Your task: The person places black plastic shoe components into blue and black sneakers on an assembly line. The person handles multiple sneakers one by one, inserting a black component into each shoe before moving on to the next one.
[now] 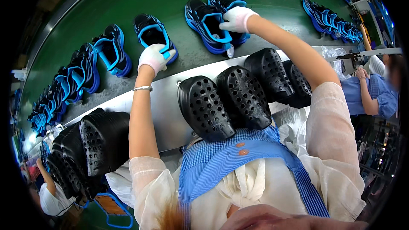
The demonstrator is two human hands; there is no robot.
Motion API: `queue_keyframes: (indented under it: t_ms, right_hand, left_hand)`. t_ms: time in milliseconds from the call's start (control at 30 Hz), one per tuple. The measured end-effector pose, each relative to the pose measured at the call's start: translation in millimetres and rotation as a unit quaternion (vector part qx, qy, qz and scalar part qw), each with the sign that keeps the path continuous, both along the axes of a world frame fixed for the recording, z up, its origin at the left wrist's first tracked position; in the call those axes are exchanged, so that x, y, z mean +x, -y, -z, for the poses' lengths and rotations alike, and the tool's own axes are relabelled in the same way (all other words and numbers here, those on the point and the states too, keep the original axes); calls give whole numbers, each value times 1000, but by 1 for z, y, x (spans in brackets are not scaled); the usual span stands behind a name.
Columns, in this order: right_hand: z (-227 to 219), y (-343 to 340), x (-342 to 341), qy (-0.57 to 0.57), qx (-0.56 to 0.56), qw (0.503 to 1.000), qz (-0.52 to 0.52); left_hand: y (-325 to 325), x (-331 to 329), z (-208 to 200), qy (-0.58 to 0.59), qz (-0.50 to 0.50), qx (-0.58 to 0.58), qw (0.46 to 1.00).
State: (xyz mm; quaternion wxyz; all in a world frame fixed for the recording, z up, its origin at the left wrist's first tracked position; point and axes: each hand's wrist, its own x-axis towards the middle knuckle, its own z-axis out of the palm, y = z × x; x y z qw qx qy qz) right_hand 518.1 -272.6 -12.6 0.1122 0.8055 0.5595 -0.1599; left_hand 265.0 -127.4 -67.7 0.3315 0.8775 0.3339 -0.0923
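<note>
- The lone shoe (153, 35) lies on the green work surface (277, 0) just beyond the metal ledge (165, 115), heel toward the ledge, toe pointing away and slightly leftward.
- Your left hand (154, 57) is the nearer one: it meets that heel from the ledge side, with fingers and thumb pinching the blue collar.
- Your right hand (233, 19) reaches farther past the ledge, curled over the partly covered shoe (219, 1); I cannot tell whether its fingers grip the collar or only rest there.
- The uncovered shoe (204, 26) sits beside that one, heel nearest the ledge, its long axis also slanting away and leftward.
- White fabric gloves (243, 20) with pinkish cuffs; dark uppers, bright-blue linings, deeper blue soles.
- At the ledge's near side, black perforated pieces (206, 107) show rounded fronts, round holes and a rubbery sheen.
</note>
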Motion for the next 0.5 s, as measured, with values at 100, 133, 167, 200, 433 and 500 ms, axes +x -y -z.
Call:
queue_keyframes:
  t_ms: [100,133,167,200,433,500]
  right_hand:
    - [-17,35,7,-22,80,995,-59]
    - [-26,50,10,-28,92,994,-50]
    - [-37,67,12,-30,120,992,-33]
    - [-49,86,16,-33,135,990,-33]
    - [-107,257,28,11,228,968,106]
    - [-107,301,23,10,217,964,156]
  left_hand:
    - [1,-3,5,50,-37,-46,997]
    - [2,-5,4,56,-75,-87,992]
    - [-2,-6,12,73,-68,-77,992]
    - [-2,-5,11,58,-56,-62,995]
    - [-8,-5,22,83,-53,89,991]
    - [-12,-13,19,102,-32,207,972]
